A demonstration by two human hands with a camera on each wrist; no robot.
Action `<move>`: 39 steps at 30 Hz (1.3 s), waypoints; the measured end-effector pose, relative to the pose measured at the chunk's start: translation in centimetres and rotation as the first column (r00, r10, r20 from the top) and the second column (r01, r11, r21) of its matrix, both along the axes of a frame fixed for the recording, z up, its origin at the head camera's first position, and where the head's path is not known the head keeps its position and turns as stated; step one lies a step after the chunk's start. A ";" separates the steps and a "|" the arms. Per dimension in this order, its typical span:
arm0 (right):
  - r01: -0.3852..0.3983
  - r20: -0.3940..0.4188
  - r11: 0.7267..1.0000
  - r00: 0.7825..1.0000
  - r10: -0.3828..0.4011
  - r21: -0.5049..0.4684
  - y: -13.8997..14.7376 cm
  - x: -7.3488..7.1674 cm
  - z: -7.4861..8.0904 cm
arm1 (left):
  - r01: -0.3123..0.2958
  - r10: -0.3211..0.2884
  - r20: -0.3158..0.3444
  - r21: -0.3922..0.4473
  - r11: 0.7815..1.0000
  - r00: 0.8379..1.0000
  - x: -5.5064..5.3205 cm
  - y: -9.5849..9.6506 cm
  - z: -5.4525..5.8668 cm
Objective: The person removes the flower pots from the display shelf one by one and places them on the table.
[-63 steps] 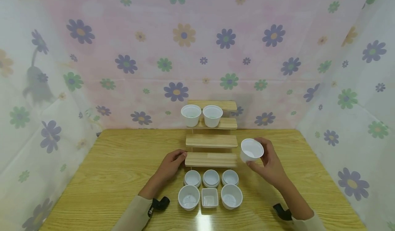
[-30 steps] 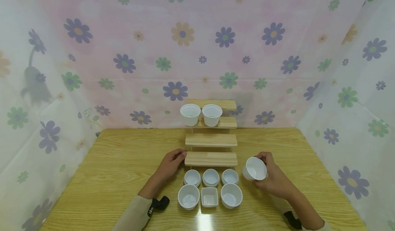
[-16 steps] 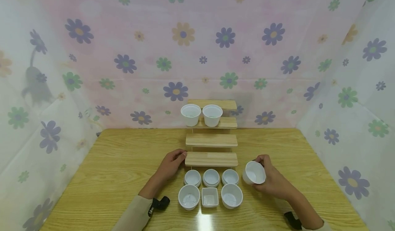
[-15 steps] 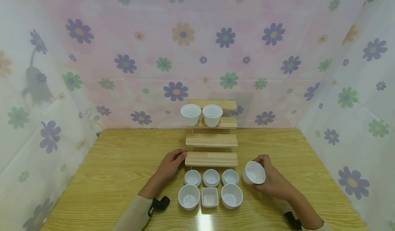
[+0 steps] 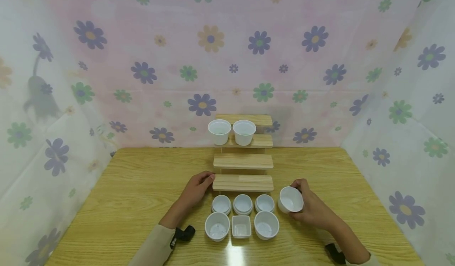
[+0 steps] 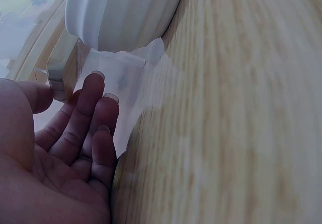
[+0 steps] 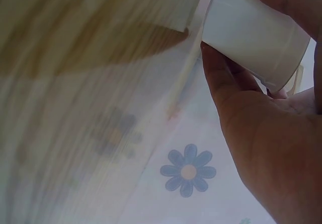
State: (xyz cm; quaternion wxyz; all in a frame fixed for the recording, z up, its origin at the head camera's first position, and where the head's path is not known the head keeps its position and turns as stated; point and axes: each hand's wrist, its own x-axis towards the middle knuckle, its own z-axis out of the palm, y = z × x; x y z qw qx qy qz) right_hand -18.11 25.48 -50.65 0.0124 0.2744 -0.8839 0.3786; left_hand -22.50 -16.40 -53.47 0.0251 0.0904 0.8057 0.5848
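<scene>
My right hand point(image 5: 313, 208) grips a white plastic cup point(image 5: 290, 199) by its side, right of the front bowls. Its mouth tilts toward the head camera; in the right wrist view, thumb and fingers wrap the cup wall point(image 7: 251, 32). My left hand point(image 5: 197, 189) holds the left end of the lowest step of a tiered wooden display rack point(image 5: 243, 183). In the left wrist view the thumb touches the board end point(image 6: 61, 75), and the curled fingers point(image 6: 103, 116) lie on its other side. Two similar white cups, left point(image 5: 219, 132) and right point(image 5: 244, 133), stand on an upper step.
Before the rack stand three small round white bowls, left point(image 5: 221, 205), middle point(image 5: 243, 205) and right point(image 5: 264, 203). Nearer are two larger round cups, left point(image 5: 217, 227) and right point(image 5: 266, 225), flanking a square dish point(image 5: 241, 227). Flowered cloth point(image 5: 163, 96) encloses the wooden table point(image 5: 142, 187).
My right hand has brought its cup down from beside the lower steps toward the front, tipping it more, then shifted slightly left. The left hand stays at the rack's lowest step.
</scene>
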 end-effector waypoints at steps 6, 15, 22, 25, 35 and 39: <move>-0.004 0.018 1.000 1.000 0.004 0.002 0.0 0.0 -0.1 | -0.002 0.003 0.009 -0.019 1.000 1.000 0.0 -0.1 0.0; -0.004 0.005 1.000 1.000 0.004 0.023 0.1 -0.1 -0.3 | -0.005 0.005 -0.006 -0.013 1.000 1.000 -0.2 -0.1 -0.2; -0.014 0.052 0.998 0.999 0.011 0.063 0.3 -0.1 -0.2 | -0.006 0.006 0.007 -0.019 1.000 1.000 -0.1 -0.1 -0.3; -0.030 0.075 0.998 0.997 0.026 0.055 0.3 0.0 0.0 | -0.012 0.012 -0.005 -0.028 1.000 1.000 -0.1 -0.1 -0.3; -0.018 0.095 0.999 0.995 0.014 0.038 0.3 0.0 0.8 | -0.012 0.012 -0.020 -0.031 0.999 1.000 -0.1 0.0 -0.2; -0.019 0.063 0.999 0.998 0.016 0.038 0.3 -0.1 1.1 | -0.011 0.010 -0.017 -0.025 1.000 1.000 -0.1 0.0 -0.2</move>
